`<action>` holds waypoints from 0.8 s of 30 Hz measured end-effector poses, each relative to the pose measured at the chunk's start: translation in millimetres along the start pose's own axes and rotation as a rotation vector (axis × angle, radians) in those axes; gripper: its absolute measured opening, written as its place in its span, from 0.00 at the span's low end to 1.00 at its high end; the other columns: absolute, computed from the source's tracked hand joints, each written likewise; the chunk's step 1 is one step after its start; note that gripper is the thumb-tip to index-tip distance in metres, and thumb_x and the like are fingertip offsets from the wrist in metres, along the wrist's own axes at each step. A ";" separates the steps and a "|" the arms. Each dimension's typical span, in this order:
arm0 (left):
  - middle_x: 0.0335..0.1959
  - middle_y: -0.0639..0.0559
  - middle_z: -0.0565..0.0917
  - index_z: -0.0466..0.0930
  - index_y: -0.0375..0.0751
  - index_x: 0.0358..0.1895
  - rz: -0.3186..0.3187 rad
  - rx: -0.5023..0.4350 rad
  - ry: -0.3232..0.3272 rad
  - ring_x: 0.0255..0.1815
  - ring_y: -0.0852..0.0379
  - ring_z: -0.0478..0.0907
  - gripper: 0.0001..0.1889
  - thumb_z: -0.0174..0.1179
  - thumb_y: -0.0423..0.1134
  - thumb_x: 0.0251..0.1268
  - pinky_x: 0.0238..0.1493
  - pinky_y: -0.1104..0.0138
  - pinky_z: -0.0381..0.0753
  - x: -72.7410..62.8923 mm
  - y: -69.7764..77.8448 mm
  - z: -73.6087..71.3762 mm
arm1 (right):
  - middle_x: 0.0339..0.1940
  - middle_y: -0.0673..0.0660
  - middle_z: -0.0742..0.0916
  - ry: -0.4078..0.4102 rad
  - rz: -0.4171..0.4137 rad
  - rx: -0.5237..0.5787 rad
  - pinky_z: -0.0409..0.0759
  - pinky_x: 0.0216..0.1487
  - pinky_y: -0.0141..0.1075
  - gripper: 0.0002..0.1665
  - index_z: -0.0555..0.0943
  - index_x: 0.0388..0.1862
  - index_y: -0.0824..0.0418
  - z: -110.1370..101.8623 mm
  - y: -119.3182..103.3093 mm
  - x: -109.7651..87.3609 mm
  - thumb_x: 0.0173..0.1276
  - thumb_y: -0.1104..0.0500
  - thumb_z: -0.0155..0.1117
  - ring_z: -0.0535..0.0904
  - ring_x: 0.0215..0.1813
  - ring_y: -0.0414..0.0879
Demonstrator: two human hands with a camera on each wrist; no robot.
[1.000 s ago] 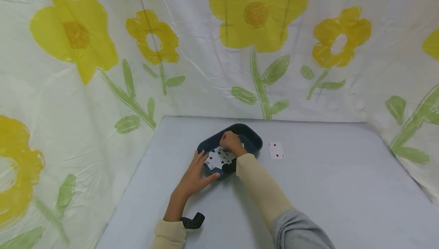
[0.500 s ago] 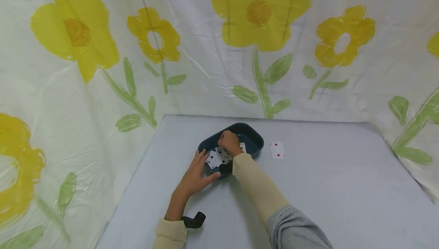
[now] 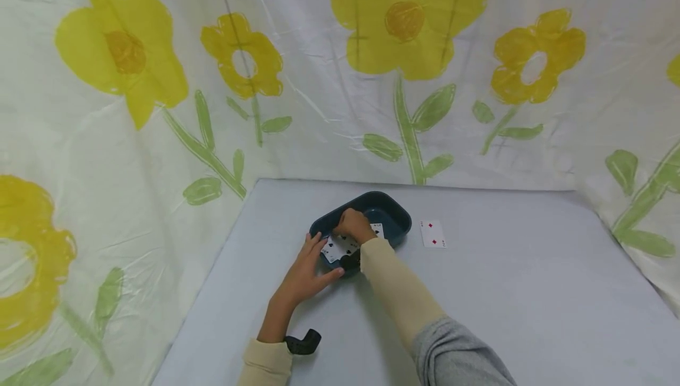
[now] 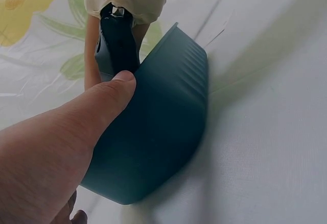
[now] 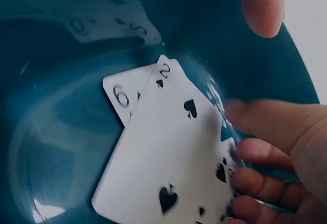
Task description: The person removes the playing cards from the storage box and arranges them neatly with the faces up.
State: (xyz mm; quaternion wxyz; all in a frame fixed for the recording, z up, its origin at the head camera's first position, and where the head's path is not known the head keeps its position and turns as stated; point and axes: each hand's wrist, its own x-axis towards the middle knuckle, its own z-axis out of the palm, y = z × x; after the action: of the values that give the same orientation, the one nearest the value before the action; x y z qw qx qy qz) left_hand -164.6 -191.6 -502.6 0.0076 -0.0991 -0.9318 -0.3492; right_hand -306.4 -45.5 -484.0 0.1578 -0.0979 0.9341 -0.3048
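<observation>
A dark teal plastic tub point(image 3: 393, 213) stands on the table with several playing cards inside. My left hand point(image 3: 301, 274) spans its near left corner, fingers spread and straight over the rim; the left wrist view shows the thumb point(image 4: 115, 89) against the upper edge. My right hand point(image 3: 354, 224) is down inside the tub. In the right wrist view its thumb and bent fingers stand apart at the right edge of the cards. On top lies a two of spades point(image 5: 168, 157), partly covering a card marked 6 point(image 5: 122, 92). Another spade card point(image 5: 222, 170) lies at the fingertips.
A card with two red diamonds point(image 3: 434, 234) lies face up on the white table point(image 3: 510, 291), right of the tub. Behind the table hangs a pale sheet point(image 3: 308, 132) printed with yellow flowers. Black wrist devices point(image 3: 304, 343) are worn at both wrists.
My right hand has lowered slightly toward the left part of the tub, its fingers now over the cards there. The left hand keeps its place at the rim.
</observation>
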 end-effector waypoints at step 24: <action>0.82 0.45 0.50 0.58 0.38 0.78 0.012 -0.011 -0.002 0.81 0.47 0.37 0.49 0.64 0.64 0.63 0.73 0.43 0.53 -1.0 1.6 -2.3 | 0.41 0.56 0.84 -0.270 0.028 -0.138 0.80 0.51 0.50 0.28 0.82 0.49 0.60 0.3 -8.7 8.6 0.49 0.64 0.84 0.80 0.44 0.53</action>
State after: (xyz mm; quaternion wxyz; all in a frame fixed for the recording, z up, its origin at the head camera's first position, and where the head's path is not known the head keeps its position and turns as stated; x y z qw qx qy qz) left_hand -163.4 -192.1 -499.9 0.0081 -0.1052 -0.9293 -0.3539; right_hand -313.5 -55.0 -481.0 0.2789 -0.1354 0.9246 -0.2215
